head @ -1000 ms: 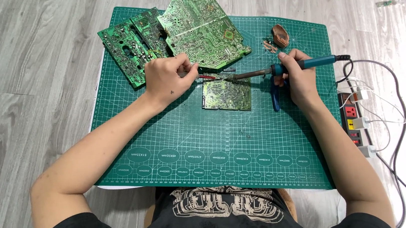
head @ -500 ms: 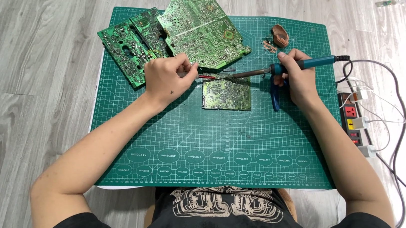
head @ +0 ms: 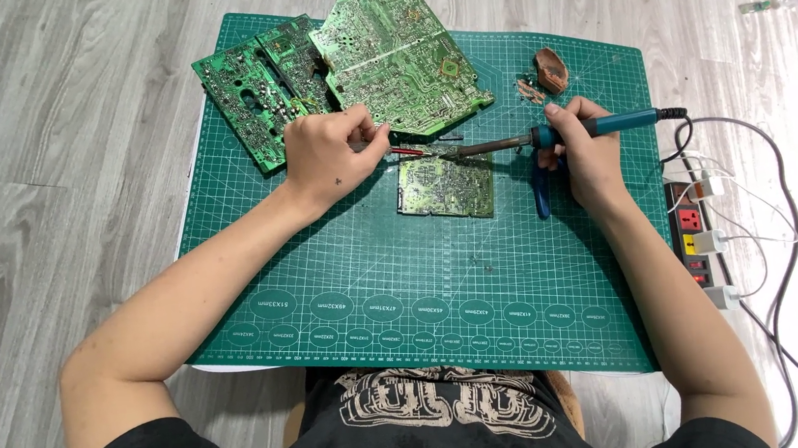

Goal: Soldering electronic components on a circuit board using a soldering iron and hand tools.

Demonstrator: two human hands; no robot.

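Green, small, square, stiff and likely light circuit board (head: 446, 187), best held by its edges, lies flat on a green cutting mat (head: 426, 290) while the right hand (head: 589, 150) grips a blue-handled soldering iron (head: 567, 132) and the left hand (head: 328, 157) pinches a thin red-tipped tool (head: 406, 152).

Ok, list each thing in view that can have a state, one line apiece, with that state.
left hand: closed on a thin red-tipped tool
right hand: closed on the soldering iron
soldering iron: held level, tip at the small circuit board's top edge
small circuit board: flat on the cutting mat
large circuit boards: overlapping, at the mat's far edge
power strip: plugs inserted
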